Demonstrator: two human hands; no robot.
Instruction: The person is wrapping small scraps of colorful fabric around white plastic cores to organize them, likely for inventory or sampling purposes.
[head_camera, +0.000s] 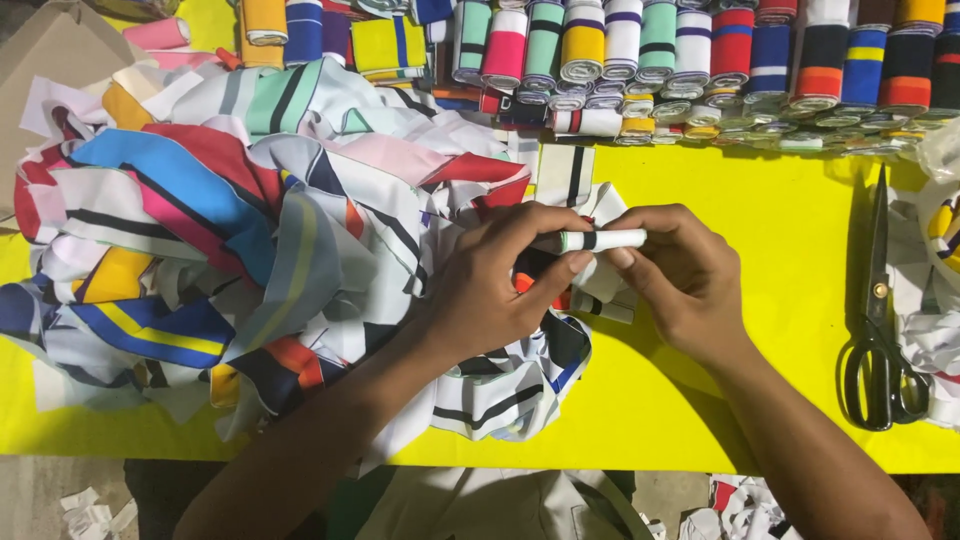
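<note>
Both my hands hold one narrow strip of white fabric with dark and green stripes (603, 240), partly rolled up between the fingertips. My left hand (500, 280) pinches its left end with thumb and fingers. My right hand (680, 270) grips its right end. The strip's loose tail hangs down behind my hands onto a big heap of striped fabric strips (250, 220) in white, blue, red, yellow and black, which covers the left half of the yellow table (750, 220).
Rows of rolled striped fabric (650, 60) line the table's far edge. Black scissors (878, 330) lie closed at the right, next to more crumpled scraps (940, 330). A cardboard box (50, 60) stands at the far left. Paper scraps lie on the floor below.
</note>
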